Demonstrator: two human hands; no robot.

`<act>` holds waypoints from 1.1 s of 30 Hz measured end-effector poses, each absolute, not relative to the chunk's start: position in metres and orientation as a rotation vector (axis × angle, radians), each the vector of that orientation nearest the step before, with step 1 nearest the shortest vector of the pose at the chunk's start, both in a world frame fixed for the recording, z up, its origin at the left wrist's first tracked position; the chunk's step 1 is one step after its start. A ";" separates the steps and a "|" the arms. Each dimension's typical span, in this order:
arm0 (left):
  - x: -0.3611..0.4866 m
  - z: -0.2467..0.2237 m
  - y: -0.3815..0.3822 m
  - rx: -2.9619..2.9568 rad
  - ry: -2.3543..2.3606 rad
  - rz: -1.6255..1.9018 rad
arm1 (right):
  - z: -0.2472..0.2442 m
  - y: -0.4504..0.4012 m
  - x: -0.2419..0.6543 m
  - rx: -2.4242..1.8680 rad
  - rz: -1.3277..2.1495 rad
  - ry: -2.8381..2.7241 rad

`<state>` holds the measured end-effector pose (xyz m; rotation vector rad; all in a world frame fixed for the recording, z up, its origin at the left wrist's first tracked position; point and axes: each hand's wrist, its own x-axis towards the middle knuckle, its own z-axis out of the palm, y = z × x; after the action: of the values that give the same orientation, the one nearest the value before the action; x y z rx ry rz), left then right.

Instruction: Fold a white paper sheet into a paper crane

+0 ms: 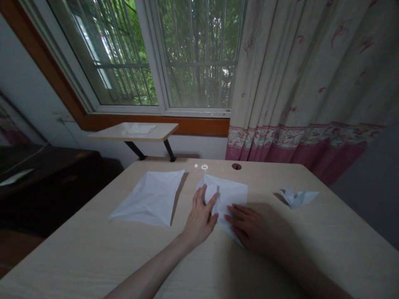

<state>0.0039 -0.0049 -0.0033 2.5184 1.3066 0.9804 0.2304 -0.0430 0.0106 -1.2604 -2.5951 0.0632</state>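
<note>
A white sheet of paper [233, 192] lies on the desk in front of me, with crease lines and a small dark mark or gap near its middle. My left hand [201, 214] rests on its left part, fingers apart and the index finger stretched toward that mark. On its lower right part lies my right hand [246, 224], palm down with the fingers spread. To the left is a second creased white sheet [149, 197], opened out and slightly raised at its right edge. A small folded paper figure [297, 197] stands to the right, apart from both hands.
The light wooden desk [124, 257] has a round dark cable hole [236, 166] at the back. A small raised shelf [112, 135] on black legs holds more white paper [140, 128]. Behind are a barred window [199, 54] and a patterned curtain [299, 74].
</note>
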 end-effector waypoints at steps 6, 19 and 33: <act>0.002 -0.003 -0.004 2.527 1.117 0.922 | 0.012 -0.046 0.231 -1.241 -0.064 -2.621; 0.001 -0.002 -0.004 2.458 0.929 0.887 | 0.013 -0.048 0.224 -1.172 -0.091 -2.451; 0.003 0.005 -0.008 2.422 0.896 0.780 | -0.005 -0.034 0.219 -1.552 0.287 -2.241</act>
<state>0.0031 -0.0082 0.0054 2.4215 0.8957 0.7796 0.2188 -0.0336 -0.0053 -1.5517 -2.2410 0.2867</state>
